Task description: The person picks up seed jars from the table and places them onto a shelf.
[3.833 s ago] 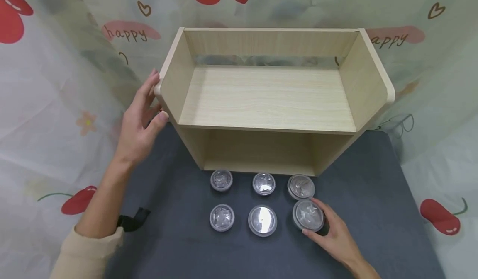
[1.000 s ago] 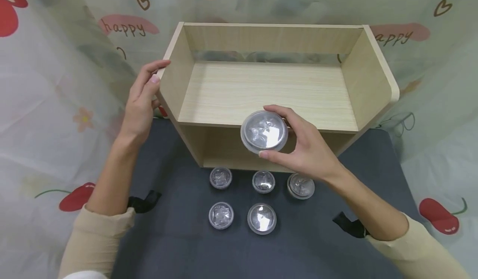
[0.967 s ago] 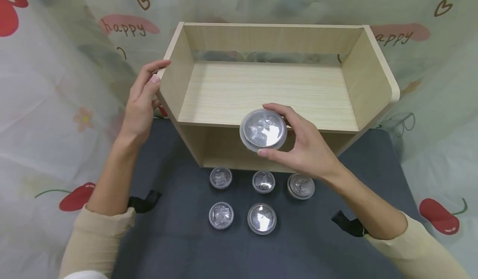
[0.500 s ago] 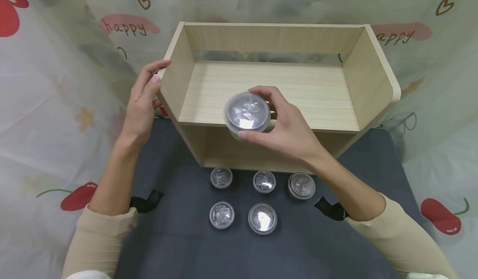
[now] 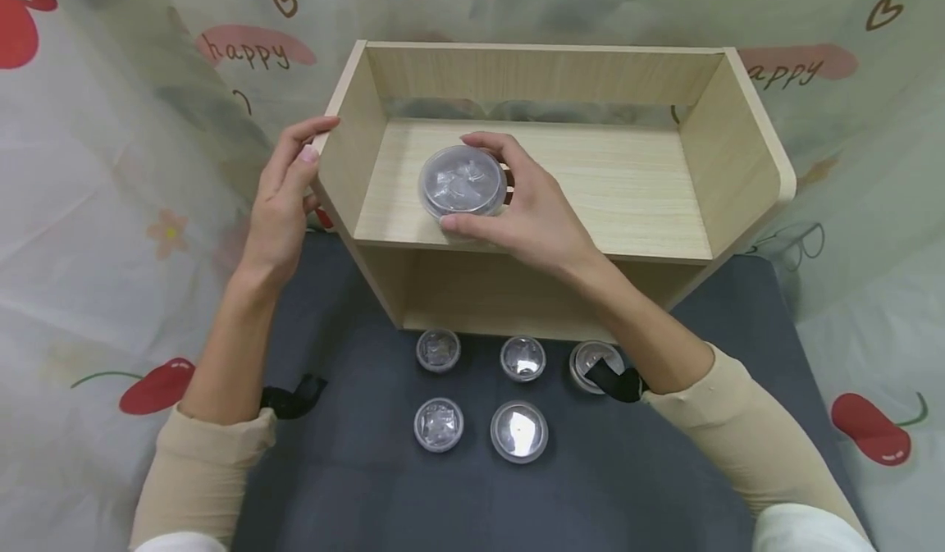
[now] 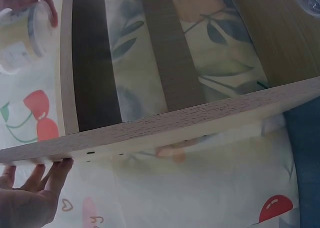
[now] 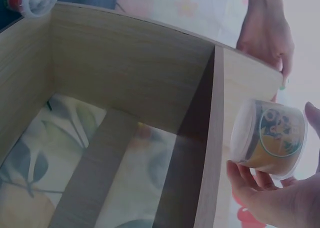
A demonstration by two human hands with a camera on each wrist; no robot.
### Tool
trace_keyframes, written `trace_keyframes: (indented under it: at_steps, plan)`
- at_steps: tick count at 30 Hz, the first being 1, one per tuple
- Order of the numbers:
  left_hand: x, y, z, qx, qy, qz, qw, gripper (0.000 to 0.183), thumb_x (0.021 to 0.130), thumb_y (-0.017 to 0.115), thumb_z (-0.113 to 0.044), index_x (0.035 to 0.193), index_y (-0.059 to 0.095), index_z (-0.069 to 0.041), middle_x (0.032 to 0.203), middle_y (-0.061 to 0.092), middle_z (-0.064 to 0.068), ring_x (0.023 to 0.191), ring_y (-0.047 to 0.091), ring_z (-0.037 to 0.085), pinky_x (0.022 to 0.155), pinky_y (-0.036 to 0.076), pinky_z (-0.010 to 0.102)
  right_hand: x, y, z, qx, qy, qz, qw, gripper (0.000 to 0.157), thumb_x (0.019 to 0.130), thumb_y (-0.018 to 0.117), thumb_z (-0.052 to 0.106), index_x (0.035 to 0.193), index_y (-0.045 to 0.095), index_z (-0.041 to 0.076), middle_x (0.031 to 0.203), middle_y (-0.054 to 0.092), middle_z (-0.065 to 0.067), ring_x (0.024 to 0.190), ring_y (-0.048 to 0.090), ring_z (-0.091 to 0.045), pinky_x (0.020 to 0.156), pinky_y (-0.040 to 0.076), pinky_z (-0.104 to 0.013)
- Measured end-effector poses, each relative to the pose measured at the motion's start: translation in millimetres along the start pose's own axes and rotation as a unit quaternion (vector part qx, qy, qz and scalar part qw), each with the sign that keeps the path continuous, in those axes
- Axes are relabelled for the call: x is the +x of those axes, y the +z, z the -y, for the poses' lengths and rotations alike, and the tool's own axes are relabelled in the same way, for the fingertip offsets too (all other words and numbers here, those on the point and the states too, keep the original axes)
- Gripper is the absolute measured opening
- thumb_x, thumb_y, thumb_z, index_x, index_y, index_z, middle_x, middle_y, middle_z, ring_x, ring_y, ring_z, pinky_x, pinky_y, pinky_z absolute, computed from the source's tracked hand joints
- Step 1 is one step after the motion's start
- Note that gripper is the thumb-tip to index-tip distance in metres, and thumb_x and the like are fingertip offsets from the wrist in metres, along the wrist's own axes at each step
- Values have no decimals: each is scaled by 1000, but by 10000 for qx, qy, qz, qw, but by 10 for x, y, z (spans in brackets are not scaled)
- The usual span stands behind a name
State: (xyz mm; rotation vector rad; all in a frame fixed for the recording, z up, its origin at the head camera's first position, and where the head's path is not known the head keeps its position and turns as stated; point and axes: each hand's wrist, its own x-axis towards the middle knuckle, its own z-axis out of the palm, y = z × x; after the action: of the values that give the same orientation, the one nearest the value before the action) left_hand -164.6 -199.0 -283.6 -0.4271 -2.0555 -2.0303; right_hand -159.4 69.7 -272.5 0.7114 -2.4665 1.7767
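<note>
My right hand [image 5: 539, 212] grips a clear plastic jar [image 5: 463, 179] by its sides, thumb in front and fingers behind. The jar is over the left part of the upper level of a pale wooden shelf [image 5: 576, 191]. In the right wrist view, the jar's side [image 7: 272, 138] carries a printed label above yellowish contents. My left hand [image 5: 276, 199] touches the shelf's left side panel, fingertips on its outer face and one finger over its front edge. Several lidded jars stand in front of the shelf, including a near-row jar [image 5: 519, 431] and a back-row jar [image 5: 438, 350].
The shelf stands on a dark grey cloth [image 5: 384, 494], with its lower level open to the front. A black strap [image 5: 616, 380] at my right sleeve overlaps the back right jar [image 5: 583, 359]. A printed curtain [image 5: 576, 2] hangs behind and at both sides.
My right hand took the front right jar from the cloth, raised it, then carried it left and farther back over the upper level. The left hand shifted slightly along the side panel's edge.
</note>
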Motion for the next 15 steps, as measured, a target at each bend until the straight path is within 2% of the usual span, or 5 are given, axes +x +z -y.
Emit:
trace_keyframes:
  at_steps: [4, 10, 15]
  plan:
    - [7, 2, 8, -105, 17, -1, 9999, 35, 105, 42, -22, 137, 56, -13, 131, 50, 11, 103, 52, 26, 76, 48, 34, 98, 54, -22, 15, -6, 28, 10000, 79, 73, 90, 18, 141, 49, 14, 124, 56, -5, 98, 59, -20, 85, 48, -33]
    - [19, 23, 30, -192, 42, 92, 9998, 35, 106, 41, -21, 137, 55, -13, 130, 50, 12, 98, 52, 25, 73, 48, 33, 195, 130, -61, 54, 126, -60, 9999, 78, 73, 89, 21, 140, 49, 13, 127, 55, -5, 106, 57, -16, 93, 46, -28]
    - [-8, 4, 27, -132, 14, -61, 9999, 35, 106, 42, -22, 137, 57, -13, 132, 51, 11, 101, 53, 25, 73, 48, 33, 299, 249, -75, 72, 182, -170, 9997, 80, 73, 89, 24, 140, 48, 12, 130, 56, -4, 111, 55, -12, 96, 43, -24]
